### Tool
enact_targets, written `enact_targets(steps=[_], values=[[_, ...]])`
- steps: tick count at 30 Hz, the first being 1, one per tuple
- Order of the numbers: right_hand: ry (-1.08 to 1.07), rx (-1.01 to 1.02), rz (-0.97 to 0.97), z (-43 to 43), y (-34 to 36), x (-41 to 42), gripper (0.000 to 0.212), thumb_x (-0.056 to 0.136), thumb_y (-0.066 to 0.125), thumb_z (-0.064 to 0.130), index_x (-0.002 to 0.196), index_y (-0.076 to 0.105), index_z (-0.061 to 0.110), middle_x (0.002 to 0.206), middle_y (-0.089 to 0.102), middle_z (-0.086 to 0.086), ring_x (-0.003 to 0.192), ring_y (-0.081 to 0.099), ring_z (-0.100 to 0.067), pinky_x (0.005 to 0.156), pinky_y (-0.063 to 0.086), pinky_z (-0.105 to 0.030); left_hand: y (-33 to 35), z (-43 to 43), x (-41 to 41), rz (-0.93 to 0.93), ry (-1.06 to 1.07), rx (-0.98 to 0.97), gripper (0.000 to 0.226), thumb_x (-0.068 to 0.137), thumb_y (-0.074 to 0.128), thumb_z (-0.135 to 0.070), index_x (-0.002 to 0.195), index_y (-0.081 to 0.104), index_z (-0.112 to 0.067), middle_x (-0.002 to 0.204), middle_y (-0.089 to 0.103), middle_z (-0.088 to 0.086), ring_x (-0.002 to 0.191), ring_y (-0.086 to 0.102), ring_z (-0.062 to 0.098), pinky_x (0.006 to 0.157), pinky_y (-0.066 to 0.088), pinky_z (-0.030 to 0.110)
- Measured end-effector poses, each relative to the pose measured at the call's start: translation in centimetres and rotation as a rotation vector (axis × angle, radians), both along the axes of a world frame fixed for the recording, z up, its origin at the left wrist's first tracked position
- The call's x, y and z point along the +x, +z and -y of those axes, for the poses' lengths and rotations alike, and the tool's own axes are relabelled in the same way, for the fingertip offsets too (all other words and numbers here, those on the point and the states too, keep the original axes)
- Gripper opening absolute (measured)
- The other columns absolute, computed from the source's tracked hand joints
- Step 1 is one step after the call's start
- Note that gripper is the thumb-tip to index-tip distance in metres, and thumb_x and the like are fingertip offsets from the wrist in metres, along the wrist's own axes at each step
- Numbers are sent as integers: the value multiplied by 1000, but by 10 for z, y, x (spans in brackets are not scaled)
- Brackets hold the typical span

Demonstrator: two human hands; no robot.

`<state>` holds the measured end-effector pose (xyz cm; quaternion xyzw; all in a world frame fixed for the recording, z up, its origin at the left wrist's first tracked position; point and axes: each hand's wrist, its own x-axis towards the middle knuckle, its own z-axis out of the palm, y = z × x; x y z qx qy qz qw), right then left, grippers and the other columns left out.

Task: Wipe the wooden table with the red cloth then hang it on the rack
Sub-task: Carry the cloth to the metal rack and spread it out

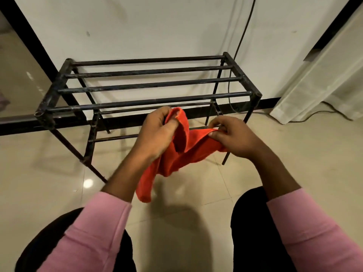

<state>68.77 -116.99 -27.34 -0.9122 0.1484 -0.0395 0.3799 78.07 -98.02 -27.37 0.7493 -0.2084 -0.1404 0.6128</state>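
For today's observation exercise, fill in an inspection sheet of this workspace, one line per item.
Surface: glossy beige tiled floor; wooden table not in view.
Job's things: red cloth held unhung in front of the black rack; rack bars bare.
Clutter: nothing seen.
Grippers: left hand and right hand each grip the cloth's top edge.
Cables: black cable runs down the wall behind the rack; another lies on the floor.
Surroundings: white wall, pale curtain at right.

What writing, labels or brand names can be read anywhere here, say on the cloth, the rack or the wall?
None: no text shows on the red cloth, the black rack, the wall or the pink sleeves.
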Motion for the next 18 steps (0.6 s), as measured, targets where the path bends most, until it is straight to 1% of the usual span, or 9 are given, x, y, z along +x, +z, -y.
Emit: enact_targets(steps=[2, 5, 7, 9, 12, 13, 15, 16, 18], values=[[61, 52, -7, -12, 2, 3, 16, 90, 62, 18, 105, 61, 23, 84, 65, -3, 72, 67, -19, 63, 59, -42, -4, 12, -3, 100, 65, 55, 31, 93, 62, -35, 68, 55, -17, 55, 50, -9, 51, 44, 8, 53, 37, 28], [162, 175, 60, -25, 9, 6, 29, 85, 64, 23, 113, 61, 24, 96, 68, 0, 87, 67, -15, 78, 57, -41, -2, 21, -8, 189, 122, 135, 35, 88, 65, -46, 66, 54, -22, 55, 53, -7, 51, 48, 9, 52, 40, 28], [207, 255, 102, -30, 12, 7, 31, 85, 65, 31, 116, 61, 23, 102, 69, 1, 92, 67, -18, 83, 56, -41, 0, 24, -12, 229, 131, 199, 33, 89, 65, -45, 65, 54, -25, 57, 54, -7, 53, 49, 9, 53, 40, 28], [200, 249, 126, -33, 14, 8, 27, 90, 62, 34, 113, 63, 22, 100, 70, -1, 88, 67, -22, 82, 56, -42, 2, 23, -11, 264, 141, 211, 32, 89, 65, -45, 67, 55, -24, 59, 55, -6, 54, 50, 9, 53, 40, 27], [117, 224, 189, -32, 17, 9, 19, 98, 50, 25, 98, 67, 16, 86, 69, -7, 80, 66, -23, 75, 54, -37, 2, 17, -7, 293, 71, 211, 22, 88, 68, -41, 76, 62, -25, 65, 60, -6, 57, 53, 5, 53, 41, 22], [80, 204, 223, -31, 17, 10, 21, 99, 47, 21, 94, 66, 15, 83, 67, -8, 79, 65, -24, 74, 53, -37, 0, 15, -6, 312, 44, 209, 18, 88, 69, -40, 79, 63, -25, 67, 62, -7, 59, 55, 4, 55, 44, 22], [0, 118, 286, -29, 18, 11, 21, 97, 45, 20, 88, 64, 17, 78, 63, -5, 76, 61, -22, 72, 50, -41, -1, 9, -4, 371, 19, 235, 10, 88, 69, -36, 91, 65, -27, 80, 67, -11, 74, 61, 3, 70, 52, 28], [-40, 72, 311, -27, 18, 13, 20, 96, 45, 20, 84, 61, 19, 74, 59, -1, 72, 57, -18, 69, 47, -39, -1, 6, -4, 414, 25, 274, 10, 89, 68, -33, 98, 65, -29, 88, 68, -12, 84, 63, 6, 77, 54, 33], [-137, 34, 386, -25, 22, 15, 21, 96, 44, 23, 79, 56, 21, 68, 51, 9, 65, 48, -10, 63, 39, -32, -3, -2, -2, 492, 52, 397, 17, 90, 64, -25, 106, 61, -30, 101, 69, -10, 95, 64, 15, 81, 53, 40]])
